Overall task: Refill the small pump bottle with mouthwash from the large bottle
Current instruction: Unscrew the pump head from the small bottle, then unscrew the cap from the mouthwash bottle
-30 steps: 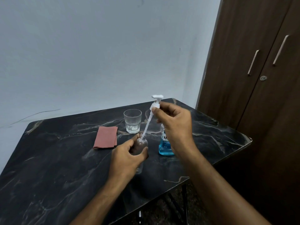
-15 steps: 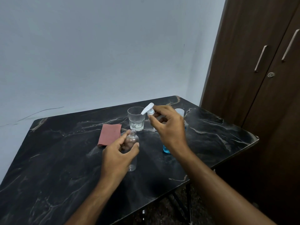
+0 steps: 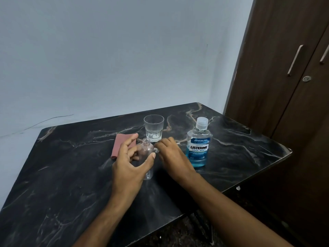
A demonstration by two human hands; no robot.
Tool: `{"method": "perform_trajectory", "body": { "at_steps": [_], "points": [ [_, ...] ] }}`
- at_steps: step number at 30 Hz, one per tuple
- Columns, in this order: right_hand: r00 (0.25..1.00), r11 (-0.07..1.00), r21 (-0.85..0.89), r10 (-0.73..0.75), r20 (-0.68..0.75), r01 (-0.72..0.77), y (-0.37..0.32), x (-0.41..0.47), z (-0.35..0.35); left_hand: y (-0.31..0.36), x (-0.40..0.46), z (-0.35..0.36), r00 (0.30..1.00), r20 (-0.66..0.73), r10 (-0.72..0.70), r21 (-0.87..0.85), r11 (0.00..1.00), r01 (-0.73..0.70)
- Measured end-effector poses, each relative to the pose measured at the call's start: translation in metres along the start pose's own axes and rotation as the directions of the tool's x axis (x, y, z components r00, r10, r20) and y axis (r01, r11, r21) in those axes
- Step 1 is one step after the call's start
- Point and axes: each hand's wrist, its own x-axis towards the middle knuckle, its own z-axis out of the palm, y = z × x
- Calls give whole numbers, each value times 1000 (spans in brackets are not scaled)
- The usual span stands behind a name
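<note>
The small clear bottle (image 3: pixel 147 146) stands upright on the dark marble table (image 3: pixel 67 177), its neck uncapped. My left hand (image 3: pixel 130 164) wraps loosely around it, thumb on its front and fingers behind. My right hand (image 3: pixel 171 155) lies low on the table just right of the bottle, closed on the white pump head (image 3: pixel 156 150), which is mostly hidden under the fingers. The large mouthwash bottle (image 3: pixel 199 148), with blue liquid, a blue label and a clear cap on, stands right of my right hand.
An empty drinking glass (image 3: pixel 154 128) stands behind the small bottle. A folded reddish cloth (image 3: pixel 117 146) lies to its left, partly behind my left hand. A dark wooden wardrobe (image 3: pixel 284 86) rises past the table's right edge; a pale wall stands behind.
My right hand drew the pump and its tube out of the small bottle, then carried it down to the table beside the bottle. The left hand kept hold of the bottle.
</note>
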Motion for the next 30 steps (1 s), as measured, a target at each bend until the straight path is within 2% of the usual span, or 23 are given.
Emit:
{"method": "perform_trajectory", "body": {
  "at_steps": [5,10,16,21,25,30],
  "points": [
    [994,994,-80,-74,78,80,0,2,5,-9,3,-3,1000,12,7,30,1000,-8],
    [986,992,-77,-86,140,97,0,0,11,-15,4,-3,1000,20,-14,31,999,14],
    [994,995,100,-18,107,7,7,-6,6,-21,6,1,998,65,-28,-26,999,29],
    [988,973,228,73,-137,-40,2,-9,-32,-28,13,5,993,110,-42,-6,999,43],
    [907,968,249,112,-407,-8,1,-12,-76,-30,13,18,990,137,-42,65,997,34],
    [814,964,252,210,-541,-81,8,-10,-121,-28,17,22,990,140,-12,118,993,-5]
  ]
}}
